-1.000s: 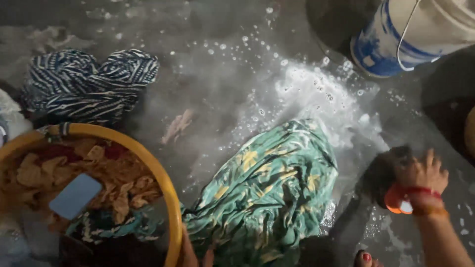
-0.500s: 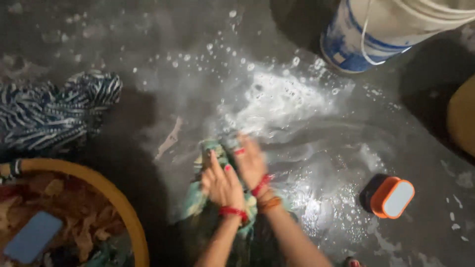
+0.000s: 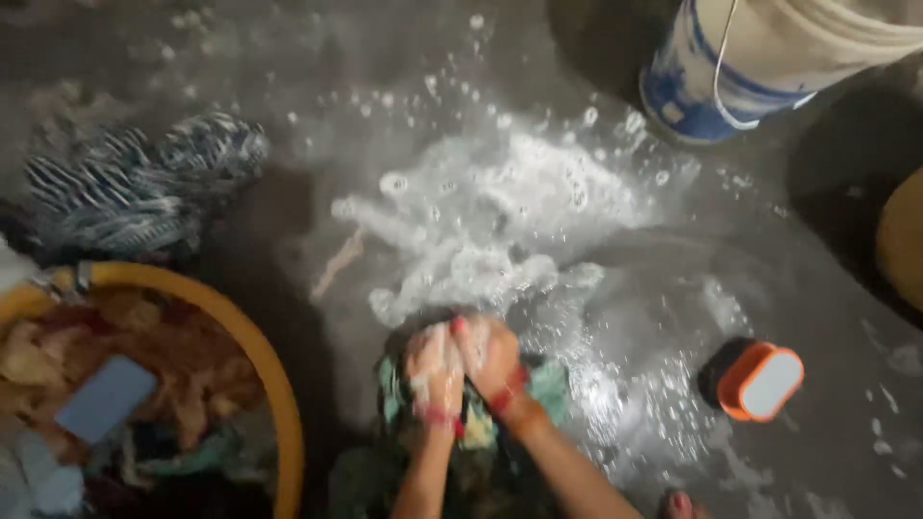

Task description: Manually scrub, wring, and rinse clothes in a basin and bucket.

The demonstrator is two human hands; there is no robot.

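1. The left hand and the right hand sit side by side, touching, both curled tight and pressed down on a bunched green patterned cloth.
2. That cloth lies on the wet grey floor near its bottom edge, just below a wide patch of white soap foam.
3. Both hands are coated in suds; red bangles circle each wrist.
4. An orange-and-white brush rests on the floor to the right of the hands, apart from them.
5. A yellow-rimmed tub full of mixed clothes stands at the bottom left corner, with a blue soap bar lying on the heap.
6. A striped dark-and-white garment is piled at the left edge, above the tub.
7. A white and blue bucket stands at the top right corner.
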